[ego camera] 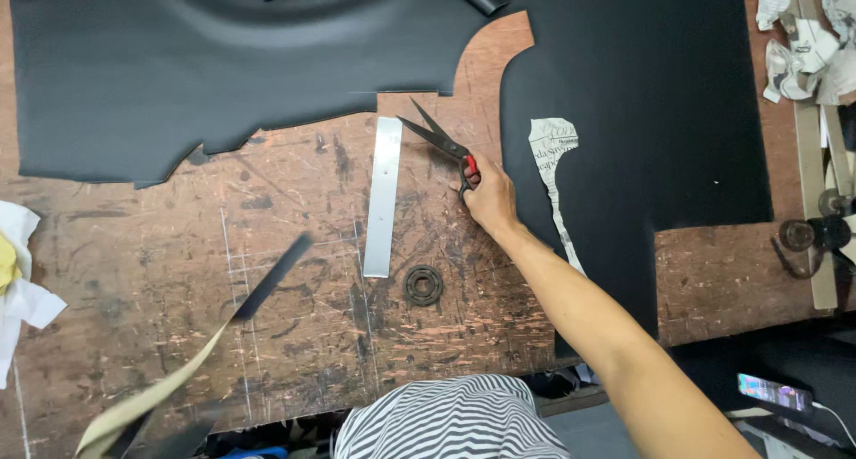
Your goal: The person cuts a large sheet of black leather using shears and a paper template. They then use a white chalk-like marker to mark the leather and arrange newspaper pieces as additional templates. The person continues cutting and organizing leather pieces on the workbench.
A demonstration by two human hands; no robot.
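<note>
My right hand (490,197) reaches over the scratched wooden table (294,316) and grips the red-handled scissors (440,140). Their dark blades are spread apart and point up-left. Just left of the scissors lies a metal ruler (383,196), set almost upright in view. A black sheet of leather-like material (642,138) lies right of the hand, with a torn newspaper pattern piece (553,169) on it. A second large black sheet (223,57) covers the far left of the table. My left hand is not visible; a blurred strip, black at the tip and tan below (205,343), hangs at lower left.
A small black ring-shaped part (423,285) rests below the ruler. Crumpled newspaper scraps (798,40) and a long metal bar (816,173) sit at the right edge. White and yellow cloth (18,281) is at the left edge. A lit phone screen (774,393) lies lower right.
</note>
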